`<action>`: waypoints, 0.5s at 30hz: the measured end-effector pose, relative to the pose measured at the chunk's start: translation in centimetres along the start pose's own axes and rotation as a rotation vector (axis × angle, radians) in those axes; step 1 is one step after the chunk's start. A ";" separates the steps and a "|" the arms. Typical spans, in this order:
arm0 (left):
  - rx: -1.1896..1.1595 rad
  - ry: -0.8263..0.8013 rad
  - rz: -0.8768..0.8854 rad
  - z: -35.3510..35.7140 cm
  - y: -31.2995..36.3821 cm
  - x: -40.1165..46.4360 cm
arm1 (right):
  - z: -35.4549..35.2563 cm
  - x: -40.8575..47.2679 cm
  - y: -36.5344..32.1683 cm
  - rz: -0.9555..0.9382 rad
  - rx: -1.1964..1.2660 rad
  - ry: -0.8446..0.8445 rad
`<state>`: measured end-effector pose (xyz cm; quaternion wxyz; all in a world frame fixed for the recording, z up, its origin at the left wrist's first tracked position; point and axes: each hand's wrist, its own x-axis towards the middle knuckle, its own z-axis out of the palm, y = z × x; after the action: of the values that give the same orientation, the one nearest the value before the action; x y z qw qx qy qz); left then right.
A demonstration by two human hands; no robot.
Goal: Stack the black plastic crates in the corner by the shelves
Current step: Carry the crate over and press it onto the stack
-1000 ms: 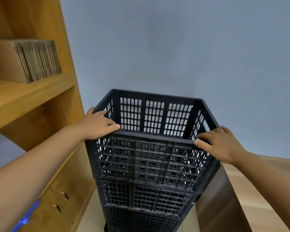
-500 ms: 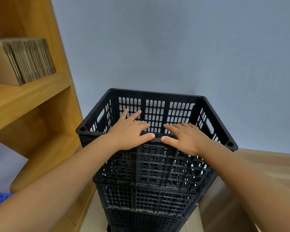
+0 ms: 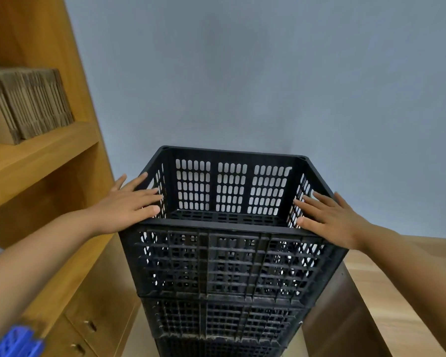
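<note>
top crate (image 3: 224,258) sits between left hand (image 3: 129,204) and right hand (image 3: 327,220).

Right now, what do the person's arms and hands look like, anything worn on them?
Both forearms are bare up to the frame edge: no sleeves show. The left hand and right hand have no gloves, rings, watch or bands visible. Fingernails look short and unpainted.

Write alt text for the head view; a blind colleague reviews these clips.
Two bare hands, left hand and right hand, rest flat on the side rims of the top black crate of a stack, beside wooden shelves holding flattened cardboard.
</note>
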<state>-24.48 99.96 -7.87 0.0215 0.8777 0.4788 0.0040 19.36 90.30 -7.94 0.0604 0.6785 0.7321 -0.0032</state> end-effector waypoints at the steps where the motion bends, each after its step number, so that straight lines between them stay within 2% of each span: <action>1: -0.027 -0.001 0.012 0.1 -0.4 0.2 | -0.1 0.1 0.1 -0.005 0.009 -0.006; 5: -0.142 -0.020 -0.051 0.1 -2.4 3.3 | -1.5 2.5 1.3 0.009 0.024 0.024; 10: -0.100 0.013 -0.117 -0.5 -3.7 9.8 | -2.4 7.3 3.4 0.093 -0.084 0.032; 15: -0.004 0.068 -0.070 -1.0 -4.9 14.1 | -1.9 10.2 4.5 0.176 0.004 0.024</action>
<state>-21.02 114.48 -7.28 0.0072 0.8598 0.5095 0.0339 22.95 100.95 -6.61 0.0502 0.7402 0.6705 0.0088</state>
